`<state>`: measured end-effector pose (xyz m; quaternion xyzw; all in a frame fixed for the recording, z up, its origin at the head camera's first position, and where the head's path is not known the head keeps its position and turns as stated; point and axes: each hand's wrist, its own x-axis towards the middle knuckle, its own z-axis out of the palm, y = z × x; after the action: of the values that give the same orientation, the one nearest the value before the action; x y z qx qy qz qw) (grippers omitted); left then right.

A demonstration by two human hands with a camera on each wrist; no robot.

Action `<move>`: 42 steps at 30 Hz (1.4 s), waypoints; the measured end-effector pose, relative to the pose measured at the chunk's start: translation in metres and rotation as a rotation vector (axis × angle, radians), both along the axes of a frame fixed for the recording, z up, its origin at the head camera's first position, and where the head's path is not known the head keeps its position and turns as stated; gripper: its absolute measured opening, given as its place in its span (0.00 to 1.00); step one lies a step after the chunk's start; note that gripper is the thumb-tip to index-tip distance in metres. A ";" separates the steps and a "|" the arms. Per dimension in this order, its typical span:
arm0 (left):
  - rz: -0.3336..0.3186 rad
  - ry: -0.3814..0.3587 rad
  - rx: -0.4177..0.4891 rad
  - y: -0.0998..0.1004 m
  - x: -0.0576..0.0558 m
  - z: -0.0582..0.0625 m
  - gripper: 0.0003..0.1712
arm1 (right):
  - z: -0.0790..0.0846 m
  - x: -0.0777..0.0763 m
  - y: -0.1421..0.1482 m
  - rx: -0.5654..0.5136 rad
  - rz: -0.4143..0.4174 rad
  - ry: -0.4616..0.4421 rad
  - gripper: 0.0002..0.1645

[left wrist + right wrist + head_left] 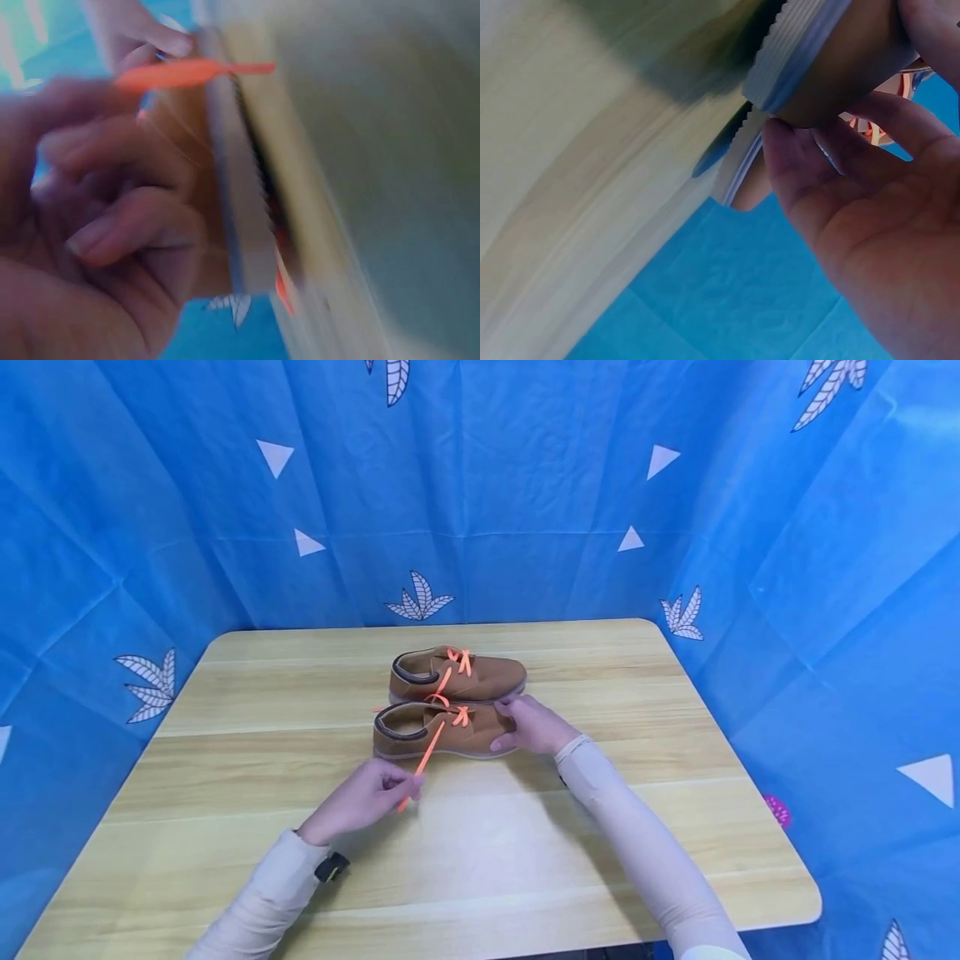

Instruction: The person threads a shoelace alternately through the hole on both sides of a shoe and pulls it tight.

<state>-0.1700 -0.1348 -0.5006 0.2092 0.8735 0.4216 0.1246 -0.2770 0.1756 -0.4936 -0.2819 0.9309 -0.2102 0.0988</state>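
Note:
Two brown shoes with orange laces lie side by side on the table, toes to the right. My right hand [536, 725] grips the toe of the near shoe [478, 733], thumb on the near side and fingers on the far side. Between the thumb and fingers of my left hand [362, 800] is an orange shoelace [431, 749], drawn from the near shoe toward me. The left wrist view shows the lace [169, 75] blurred above curled fingers. Behind, the far shoe [495, 672] stands close against the near one. In the right wrist view, fingertips press the near shoe's toe [847, 67].
The wooden table [247, 727] has rounded corners and runs up to a blue patterned curtain [510, 485] at the back and sides. A small pink thing [777, 811] shows beyond the table's right edge.

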 end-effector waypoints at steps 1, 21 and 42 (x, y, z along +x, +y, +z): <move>0.012 0.009 -0.056 -0.002 -0.001 -0.003 0.19 | 0.000 -0.001 0.000 -0.010 -0.002 -0.006 0.50; 0.267 0.232 -0.282 -0.035 -0.053 -0.014 0.31 | -0.019 0.003 0.049 -0.201 -0.067 -0.026 0.23; 0.045 0.031 -0.135 -0.055 -0.111 -0.018 0.39 | -0.011 -0.007 0.050 -0.214 -0.073 -0.046 0.22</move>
<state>-0.2814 -0.1898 -0.5186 0.1871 0.9062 0.3612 0.1154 -0.2843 0.2260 -0.5049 -0.2519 0.9103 -0.3182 0.0816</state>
